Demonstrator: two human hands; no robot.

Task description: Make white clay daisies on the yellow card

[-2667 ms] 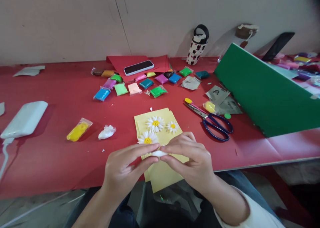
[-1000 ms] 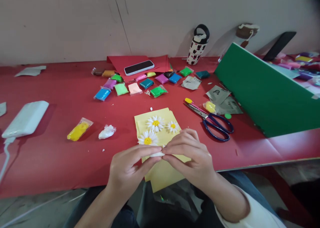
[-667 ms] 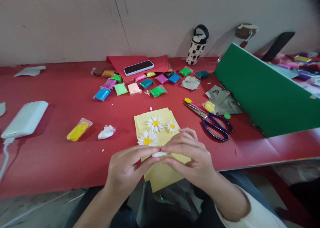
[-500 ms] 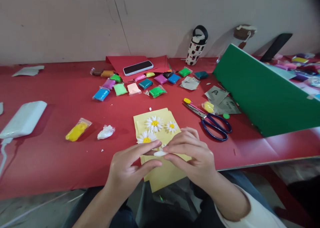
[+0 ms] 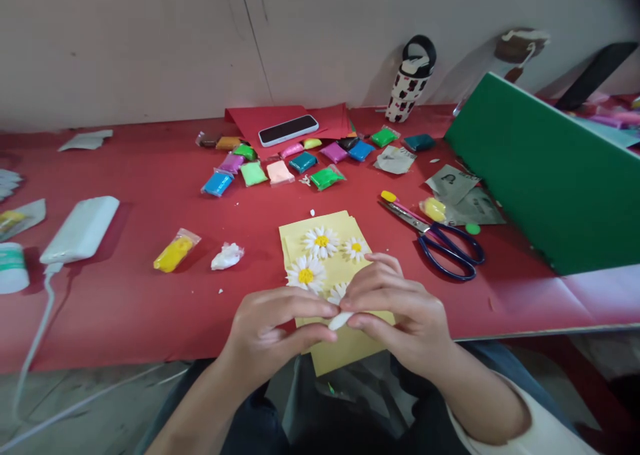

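Note:
A small elongated piece of white clay (image 5: 341, 320) is held over the yellow paper (image 5: 345, 348). My right hand (image 5: 400, 305) pinches its right end between thumb and index finger. My left hand (image 5: 280, 325) has its thumb and index fingertip closed about the left end. Behind my fingers, several white daisies with yellow centres lie on the paper; one daisy (image 5: 306, 274) is near my left hand, and another (image 5: 338, 292) is partly hidden by my right hand. A lump of white clay in clear wrap (image 5: 227, 256) rests left of the paper.
Blue-handled scissors (image 5: 450, 248) lie to the right, before a standing green board (image 5: 540, 182). Several coloured clay packets, a phone (image 5: 289, 130) and a tumbler (image 5: 410, 82) are at the back. Leftward are a yellow clay packet (image 5: 176, 250) and a white power bank (image 5: 83, 228) with a cable.
My left fingertips have come in onto the clay piece, which now tilts down to the left. The whole view has shifted, bringing more of the table's left side into sight.

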